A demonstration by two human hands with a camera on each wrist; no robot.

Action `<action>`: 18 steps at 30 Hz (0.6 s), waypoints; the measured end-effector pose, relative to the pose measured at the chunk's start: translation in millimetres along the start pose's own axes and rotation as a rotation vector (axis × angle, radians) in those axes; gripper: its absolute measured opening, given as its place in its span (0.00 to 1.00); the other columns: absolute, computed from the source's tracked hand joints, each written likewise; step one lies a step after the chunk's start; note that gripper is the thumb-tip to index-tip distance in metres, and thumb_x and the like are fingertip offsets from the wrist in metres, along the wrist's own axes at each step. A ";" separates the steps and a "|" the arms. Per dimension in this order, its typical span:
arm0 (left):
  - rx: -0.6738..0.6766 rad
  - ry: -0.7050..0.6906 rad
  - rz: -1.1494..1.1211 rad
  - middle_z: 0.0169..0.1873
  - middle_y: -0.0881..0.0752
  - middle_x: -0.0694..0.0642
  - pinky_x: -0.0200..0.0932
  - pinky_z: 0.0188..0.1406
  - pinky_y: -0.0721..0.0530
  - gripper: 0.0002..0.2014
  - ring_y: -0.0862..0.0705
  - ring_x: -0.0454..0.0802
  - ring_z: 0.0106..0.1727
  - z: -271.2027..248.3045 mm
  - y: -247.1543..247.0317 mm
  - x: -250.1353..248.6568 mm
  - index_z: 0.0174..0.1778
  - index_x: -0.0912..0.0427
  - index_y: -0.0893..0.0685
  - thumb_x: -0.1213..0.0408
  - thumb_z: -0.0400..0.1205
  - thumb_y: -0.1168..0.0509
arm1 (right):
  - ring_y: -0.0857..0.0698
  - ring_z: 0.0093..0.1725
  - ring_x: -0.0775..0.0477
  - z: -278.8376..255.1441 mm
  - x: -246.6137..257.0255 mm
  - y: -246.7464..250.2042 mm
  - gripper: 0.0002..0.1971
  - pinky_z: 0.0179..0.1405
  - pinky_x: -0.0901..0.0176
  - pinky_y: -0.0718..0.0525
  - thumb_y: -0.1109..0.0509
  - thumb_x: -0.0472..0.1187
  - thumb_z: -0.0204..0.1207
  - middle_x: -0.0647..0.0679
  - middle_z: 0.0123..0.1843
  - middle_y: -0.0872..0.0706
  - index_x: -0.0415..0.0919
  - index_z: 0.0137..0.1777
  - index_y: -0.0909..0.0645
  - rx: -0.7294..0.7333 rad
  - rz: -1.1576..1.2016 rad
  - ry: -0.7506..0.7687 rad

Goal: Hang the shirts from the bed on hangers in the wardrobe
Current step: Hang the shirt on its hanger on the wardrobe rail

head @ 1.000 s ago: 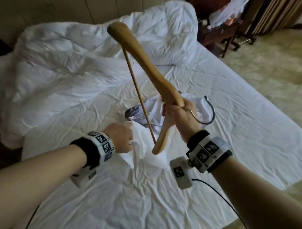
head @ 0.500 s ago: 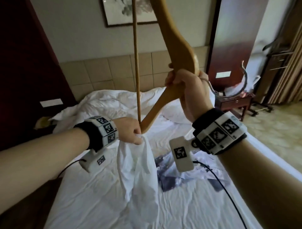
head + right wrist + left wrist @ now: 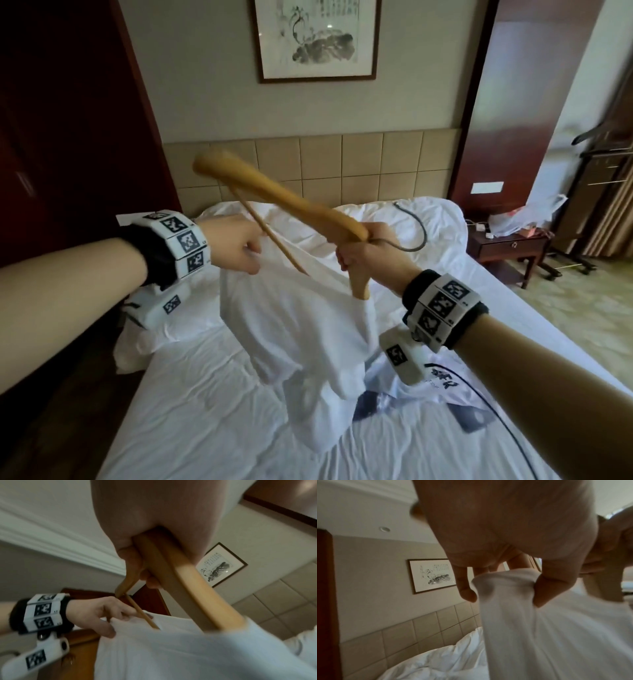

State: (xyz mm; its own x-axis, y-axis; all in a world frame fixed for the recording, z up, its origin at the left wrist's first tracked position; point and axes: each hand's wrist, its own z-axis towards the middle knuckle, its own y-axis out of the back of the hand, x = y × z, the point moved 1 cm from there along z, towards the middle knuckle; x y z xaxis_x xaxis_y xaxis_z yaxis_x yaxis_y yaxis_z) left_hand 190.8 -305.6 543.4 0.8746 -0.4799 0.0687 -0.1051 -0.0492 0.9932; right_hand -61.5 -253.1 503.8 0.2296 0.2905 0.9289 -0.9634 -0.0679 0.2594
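White bedding covered the bed (image 3: 212, 421), which filled most of the head view and ran back to a tan tiled headboard (image 3: 363, 164); a dark red wood panel (image 3: 68, 113) stood right along its left edge, while the right edge had open carpet beside it and a small nightstand (image 3: 507, 248) up near the pillows; so more free room on the right, pretty tight on the left.

Next down, the white shirt (image 3: 308, 329) was held up in the air over the middle of the mattress, drooping straight down with its lower end resting on the sheet; a second shirt (image 3: 442, 383), white with dark print, lay flat on the bed just behind and to the right of it.

The wooden hanger (image 3: 291, 202) was tilted, long axis running from upper left down to lower right; one arm pointed up toward the headboard, the other dipped into the shirt's top opening; its metal hook (image 3: 416, 233) stuck out to the right.

The right hand (image 3: 370, 253) was wrapped around the hanger's middle, fingers curled tight; the left hand (image 3: 236, 245) pinched the shirt's top edge between thumb and fingers (image 3: 465, 588), pulling it open next to the hanger's thin crossbar (image 3: 142, 614).
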 end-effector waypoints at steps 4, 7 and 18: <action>0.017 0.029 0.095 0.23 0.25 0.48 0.41 0.27 0.29 0.19 0.28 0.44 0.24 -16.8 -14.2 18.2 0.24 0.56 0.28 0.50 0.75 0.31 | 0.20 0.22 0.54 -6.2 -7.8 15.7 0.08 0.24 0.60 0.26 0.30 0.28 0.69 0.47 0.26 0.17 0.39 0.31 0.19 0.108 -0.237 -0.071; 0.023 -0.025 0.068 0.34 0.17 0.42 0.32 0.28 0.30 0.13 0.22 0.39 0.31 -22.5 -27.5 24.9 0.33 0.51 0.23 0.51 0.78 0.30 | 0.16 0.28 0.49 -14.6 -13.6 24.6 0.06 0.30 0.57 0.19 0.29 0.32 0.64 0.43 0.29 0.15 0.28 0.37 0.16 0.169 -0.191 -0.108; -0.197 -0.192 0.091 0.33 0.22 0.26 0.54 0.65 0.22 0.08 0.25 0.23 0.46 -31.9 -33.1 71.7 0.28 0.45 0.25 0.49 0.70 0.37 | 0.15 0.33 0.43 -44.0 -39.8 36.7 0.18 0.41 0.55 0.17 0.34 0.33 0.60 0.38 0.32 0.13 0.29 0.48 0.12 0.240 -0.118 -0.250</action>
State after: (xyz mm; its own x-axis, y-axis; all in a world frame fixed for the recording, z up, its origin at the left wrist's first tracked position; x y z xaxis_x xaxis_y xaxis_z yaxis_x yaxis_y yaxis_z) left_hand 272.1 -310.4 518.4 0.7580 -0.6328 0.1582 -0.0685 0.1640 0.9841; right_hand -112.1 -225.1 464.7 0.3921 0.0696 0.9173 -0.8753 -0.2785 0.3953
